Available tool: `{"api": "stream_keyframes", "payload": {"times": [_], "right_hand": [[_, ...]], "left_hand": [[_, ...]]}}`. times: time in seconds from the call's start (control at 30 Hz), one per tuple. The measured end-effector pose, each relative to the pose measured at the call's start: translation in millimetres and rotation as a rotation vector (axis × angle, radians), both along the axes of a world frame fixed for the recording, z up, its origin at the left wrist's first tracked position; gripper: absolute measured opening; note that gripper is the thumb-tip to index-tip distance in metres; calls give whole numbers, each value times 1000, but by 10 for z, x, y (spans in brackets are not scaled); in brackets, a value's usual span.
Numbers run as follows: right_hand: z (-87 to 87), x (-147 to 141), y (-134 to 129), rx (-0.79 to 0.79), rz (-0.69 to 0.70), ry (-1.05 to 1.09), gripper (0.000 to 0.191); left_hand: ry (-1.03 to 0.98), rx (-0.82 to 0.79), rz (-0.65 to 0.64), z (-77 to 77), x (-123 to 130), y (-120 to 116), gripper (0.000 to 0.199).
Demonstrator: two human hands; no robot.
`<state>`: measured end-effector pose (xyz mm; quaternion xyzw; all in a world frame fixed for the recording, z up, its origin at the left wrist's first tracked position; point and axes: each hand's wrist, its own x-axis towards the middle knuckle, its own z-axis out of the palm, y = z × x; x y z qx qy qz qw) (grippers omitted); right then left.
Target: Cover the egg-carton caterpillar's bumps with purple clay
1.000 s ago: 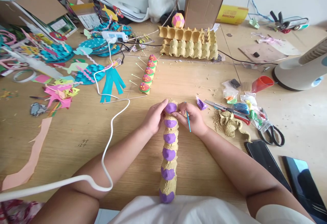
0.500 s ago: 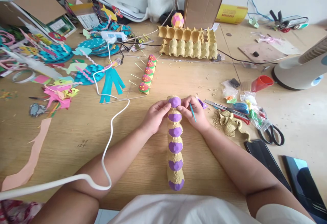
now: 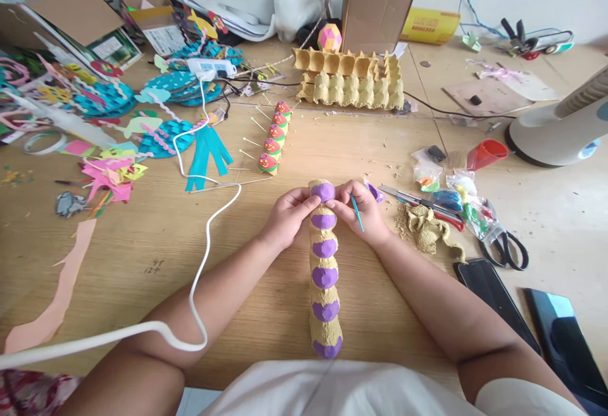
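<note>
A long strip of egg carton (image 3: 327,296) points away from me, with a purple clay patch on each of its several bumps. At its far end my left hand (image 3: 291,214) grips the left side, thumb against the farthest purple patch (image 3: 323,192). My right hand (image 3: 357,212) holds the same end from the right, its thumb at the lower edge of that patch. A thin blue stick tool (image 3: 357,213) is tucked in the right hand's fingers, pointing down. Just right of that hand lies a bit of purple clay in a bag (image 3: 375,192).
A decorated red and green carton strip (image 3: 274,137) lies ahead, below uncut egg cartons (image 3: 358,91). A white cable (image 3: 208,239) crosses my left forearm. At right are a craft knife (image 3: 418,201), carton scraps (image 3: 426,229), scissors (image 3: 506,251) and a phone (image 3: 496,302).
The carton strip has shifted slightly left at its far end and a little toward me. Both hands keep their hold, and the right hand has moved slightly left with it.
</note>
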<state>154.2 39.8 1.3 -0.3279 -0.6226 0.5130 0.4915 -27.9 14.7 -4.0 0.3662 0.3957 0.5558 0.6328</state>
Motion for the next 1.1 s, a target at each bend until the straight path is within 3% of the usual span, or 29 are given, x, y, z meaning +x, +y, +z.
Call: {"api": "stream_keyframes", "payload": {"times": [0.4, 0.6, 0.7, 0.87, 1.1], "right_hand": [[72, -42, -60, -215, 45, 162, 44], [85, -110, -78, -655, 61, 492, 49], [104, -108, -78, -784, 114, 560, 48], [118, -87, -67, -813, 130, 627, 46], [83, -103, -71, -831, 124, 621, 42]], "left_hand": [[-192, -119, -84, 7, -15, -1, 43], [-219, -155, -122, 7, 2, -10, 38], [-214, -166, -148, 11, 20, -18, 38], [-269, -179, -173, 29, 45, -18, 36], [-334, -332, -204, 37, 25, 5, 27]]}}
